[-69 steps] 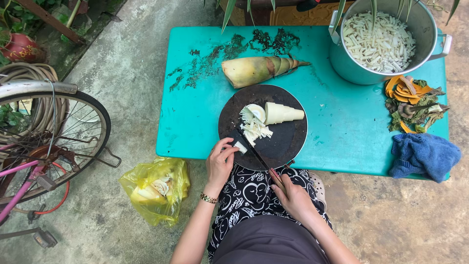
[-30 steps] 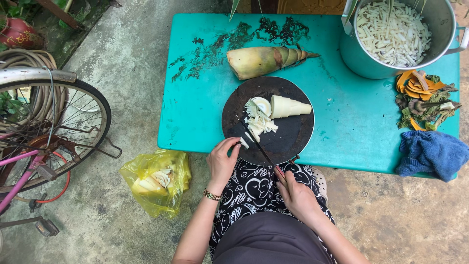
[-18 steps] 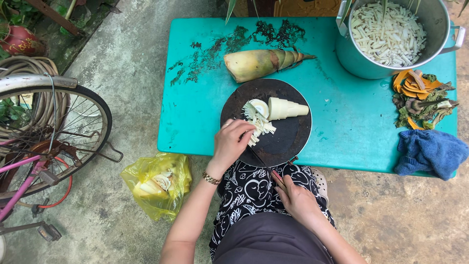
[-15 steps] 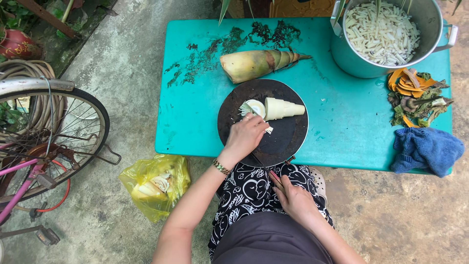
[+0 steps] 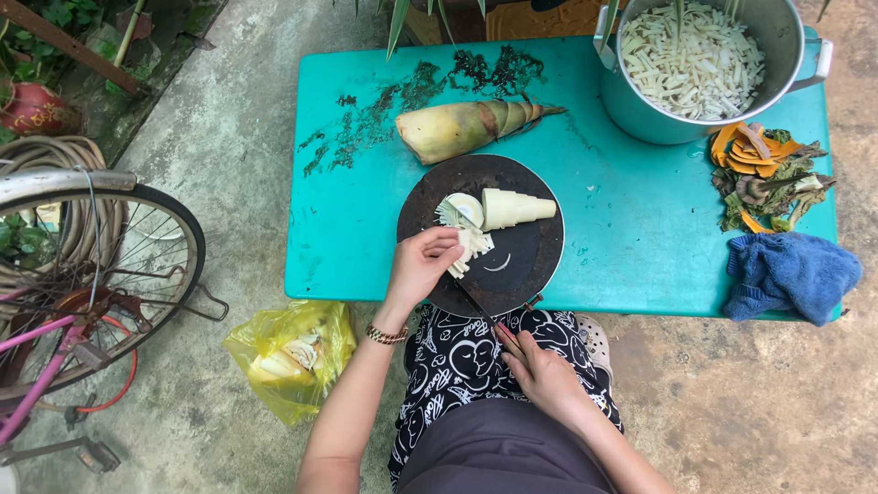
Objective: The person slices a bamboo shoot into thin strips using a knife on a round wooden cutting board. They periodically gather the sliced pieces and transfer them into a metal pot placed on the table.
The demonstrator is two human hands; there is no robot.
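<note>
A round dark cutting board (image 5: 521,265) lies on the near edge of a turquoise table (image 5: 631,229). On it rest a peeled pale bamboo shoot piece (image 5: 514,208), a round slice and a small heap of cut strips (image 5: 466,245). My left hand (image 5: 419,265) is over the board's left side, its fingers closed on some of the strips. My right hand (image 5: 540,370) is below the table edge over my lap, gripping the handle of a knife (image 5: 477,306) whose blade lies on the board's near rim.
A whole unpeeled bamboo shoot (image 5: 462,128) lies behind the board. A metal pot (image 5: 704,69) full of white strips stands at the back right, with peel scraps (image 5: 764,174) and a blue cloth (image 5: 786,274) beside it. On the ground: yellow bag (image 5: 288,352), bicycle wheel (image 5: 91,265).
My left hand went from the board's near edge up to the cut pile, closed on strips and drew back a little. The knife hand stayed low at the table's near edge.
</note>
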